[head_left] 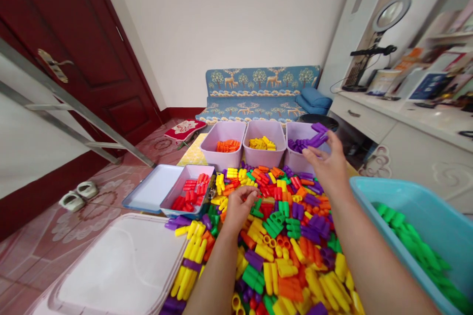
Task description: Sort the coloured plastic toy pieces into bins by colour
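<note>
My right hand grips purple plastic bullet-shaped blocks between thumb and fingers, over the right lilac bin. More purple blocks lie inside that bin. My left hand is low over a wide pile of mixed blocks in red, orange, yellow, green and purple. Its fingers are curled together near orange and green pieces, and whatever they may hold is hidden.
Beside the purple bin stand a lilac bin with yellow blocks and another lilac bin with orange ones. Red blocks fill part of a box on the left. A turquoise tub holds green blocks. A pale lid lies front left.
</note>
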Action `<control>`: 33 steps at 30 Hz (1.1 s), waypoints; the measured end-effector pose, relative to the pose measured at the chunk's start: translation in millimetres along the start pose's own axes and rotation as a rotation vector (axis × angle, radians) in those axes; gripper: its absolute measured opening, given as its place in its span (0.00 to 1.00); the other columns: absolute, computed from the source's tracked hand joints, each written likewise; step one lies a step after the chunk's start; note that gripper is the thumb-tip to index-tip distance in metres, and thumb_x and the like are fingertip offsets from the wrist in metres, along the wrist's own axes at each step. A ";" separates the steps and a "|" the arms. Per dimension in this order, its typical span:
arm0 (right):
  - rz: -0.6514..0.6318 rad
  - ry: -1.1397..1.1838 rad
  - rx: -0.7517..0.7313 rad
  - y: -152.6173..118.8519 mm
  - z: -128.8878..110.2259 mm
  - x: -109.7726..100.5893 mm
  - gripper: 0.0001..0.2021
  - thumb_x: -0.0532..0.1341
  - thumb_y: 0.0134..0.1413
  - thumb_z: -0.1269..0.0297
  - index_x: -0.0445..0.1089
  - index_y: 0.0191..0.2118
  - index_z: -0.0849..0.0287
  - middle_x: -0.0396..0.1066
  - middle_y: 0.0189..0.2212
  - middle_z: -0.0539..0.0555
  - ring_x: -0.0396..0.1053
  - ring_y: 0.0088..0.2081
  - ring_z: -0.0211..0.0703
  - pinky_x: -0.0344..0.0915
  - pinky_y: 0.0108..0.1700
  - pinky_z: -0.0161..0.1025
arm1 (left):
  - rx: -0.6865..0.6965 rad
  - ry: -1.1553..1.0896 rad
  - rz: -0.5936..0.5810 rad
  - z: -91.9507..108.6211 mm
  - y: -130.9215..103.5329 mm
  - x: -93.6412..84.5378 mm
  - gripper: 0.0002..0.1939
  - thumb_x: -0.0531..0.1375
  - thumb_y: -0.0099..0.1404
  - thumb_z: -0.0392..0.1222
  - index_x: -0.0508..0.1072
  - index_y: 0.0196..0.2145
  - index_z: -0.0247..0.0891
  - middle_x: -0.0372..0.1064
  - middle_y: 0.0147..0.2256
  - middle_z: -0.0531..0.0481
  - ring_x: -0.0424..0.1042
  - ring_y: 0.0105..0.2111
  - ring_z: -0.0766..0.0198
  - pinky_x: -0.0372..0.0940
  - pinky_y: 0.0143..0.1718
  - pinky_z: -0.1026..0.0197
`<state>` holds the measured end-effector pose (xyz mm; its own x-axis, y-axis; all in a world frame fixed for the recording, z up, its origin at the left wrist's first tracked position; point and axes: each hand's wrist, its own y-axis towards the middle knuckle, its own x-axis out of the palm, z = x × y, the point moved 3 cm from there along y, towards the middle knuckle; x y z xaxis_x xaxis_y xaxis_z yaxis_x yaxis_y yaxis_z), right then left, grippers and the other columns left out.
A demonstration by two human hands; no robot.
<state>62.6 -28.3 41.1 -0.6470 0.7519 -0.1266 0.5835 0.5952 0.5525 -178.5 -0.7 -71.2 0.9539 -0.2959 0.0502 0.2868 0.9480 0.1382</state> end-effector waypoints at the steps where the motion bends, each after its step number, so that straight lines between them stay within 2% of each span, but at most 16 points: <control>1: -0.037 -0.037 -0.012 -6.7 5.7 2.9 0.38 0.66 0.44 0.55 0.57 0.61 0.59 0.59 0.59 0.66 0.73 0.42 0.50 0.71 0.37 0.44 | 0.019 0.028 0.011 -0.3 0.1 -0.7 0.12 0.63 0.57 0.47 0.77 0.33 0.34 0.75 0.32 0.46 0.72 0.30 0.62 0.66 0.30 0.63; 4: -0.262 -0.301 -0.039 -39.0 27.8 13.6 0.21 0.60 0.52 0.57 0.68 0.51 0.60 0.71 0.46 0.62 0.71 0.44 0.51 0.68 0.45 0.48 | 0.043 0.092 0.057 -0.5 0.3 -3.1 0.11 0.62 0.58 0.45 0.77 0.33 0.35 0.75 0.31 0.46 0.71 0.30 0.61 0.65 0.30 0.63; 6: -0.397 -0.448 -0.033 -60.8 41.9 20.7 0.17 0.61 0.51 0.60 0.71 0.47 0.59 0.73 0.42 0.60 0.71 0.44 0.53 0.66 0.48 0.49 | 0.045 0.108 0.078 0.1 0.4 -3.9 0.11 0.61 0.58 0.45 0.77 0.33 0.35 0.75 0.31 0.46 0.71 0.31 0.61 0.64 0.29 0.63; 10: -0.553 -0.558 -0.048 -83.6 51.5 35.9 0.22 0.65 0.45 0.68 0.71 0.50 0.54 0.68 0.48 0.60 0.70 0.45 0.53 0.65 0.46 0.46 | 0.060 0.130 0.074 0.4 0.9 -3.3 0.09 0.61 0.58 0.43 0.77 0.33 0.35 0.75 0.30 0.47 0.70 0.30 0.62 0.64 0.30 0.63; 13: -0.621 -0.589 -0.075 -85.0 44.4 43.3 0.17 0.65 0.41 0.74 0.75 0.41 0.52 0.66 0.49 0.58 0.69 0.44 0.51 0.64 0.45 0.43 | 0.072 0.148 0.053 -0.9 1.1 -2.2 0.09 0.62 0.57 0.42 0.78 0.34 0.35 0.75 0.30 0.47 0.71 0.30 0.61 0.64 0.32 0.62; 16: -0.640 -0.563 -0.083 -84.2 33.6 42.5 0.10 0.63 0.41 0.76 0.75 0.31 0.54 0.67 0.38 0.53 0.69 0.39 0.45 0.64 0.43 0.41 | 0.081 0.165 0.033 -0.2 0.3 -1.1 0.09 0.63 0.57 0.41 0.78 0.34 0.36 0.76 0.31 0.47 0.72 0.31 0.60 0.65 0.35 0.61; 19: -0.600 -0.413 -0.074 -90.5 24.8 36.6 0.04 0.61 0.49 0.70 0.73 0.31 0.56 0.67 0.35 0.53 0.69 0.40 0.45 0.66 0.42 0.40 | 0.094 0.172 0.011 5.3 -2.0 0.8 0.10 0.62 0.58 0.43 0.78 0.35 0.36 0.77 0.34 0.46 0.73 0.34 0.59 0.66 0.37 0.60; 22: -0.509 -0.089 0.043 -105.0 22.2 30.2 0.06 0.60 0.53 0.62 0.72 0.35 0.56 0.68 0.39 0.55 0.69 0.39 0.45 0.68 0.38 0.40 | 0.129 0.182 -0.038 13.6 -5.1 4.1 0.14 0.61 0.61 0.47 0.78 0.40 0.36 0.77 0.39 0.44 0.74 0.37 0.57 0.67 0.40 0.58; 25: -0.528 0.129 0.203 -121.9 24.5 29.7 0.10 0.61 0.52 0.58 0.71 0.39 0.55 0.69 0.39 0.54 0.71 0.33 0.43 0.68 0.33 0.39 | 0.180 0.198 -0.125 18.7 -7.3 8.1 0.19 0.63 0.59 0.46 0.75 0.47 0.39 0.75 0.46 0.44 0.72 0.44 0.54 0.65 0.47 0.55; 29: -0.547 0.209 0.286 -133.0 23.8 31.5 0.13 0.62 0.52 0.56 0.70 0.42 0.55 0.72 0.39 0.53 0.71 0.29 0.42 0.69 0.33 0.40 | 0.225 0.198 -0.233 16.8 -7.1 12.3 0.15 0.62 0.60 0.42 0.77 0.46 0.40 0.76 0.43 0.46 0.73 0.44 0.55 0.64 0.49 0.56; 33: -0.475 0.215 0.316 -133.5 23.5 31.0 0.14 0.63 0.50 0.55 0.70 0.41 0.57 0.72 0.33 0.52 0.70 0.27 0.41 0.68 0.31 0.39 | 0.227 0.201 -0.208 12.2 -5.2 11.7 0.13 0.59 0.62 0.40 0.77 0.44 0.39 0.76 0.40 0.47 0.73 0.41 0.57 0.65 0.45 0.59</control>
<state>-23.9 -77.7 -55.9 -0.9376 0.3292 -0.1116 0.3031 0.9314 0.2015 -169.9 -10.5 -59.3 0.8818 -0.4296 -0.1945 0.4714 0.8130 0.3417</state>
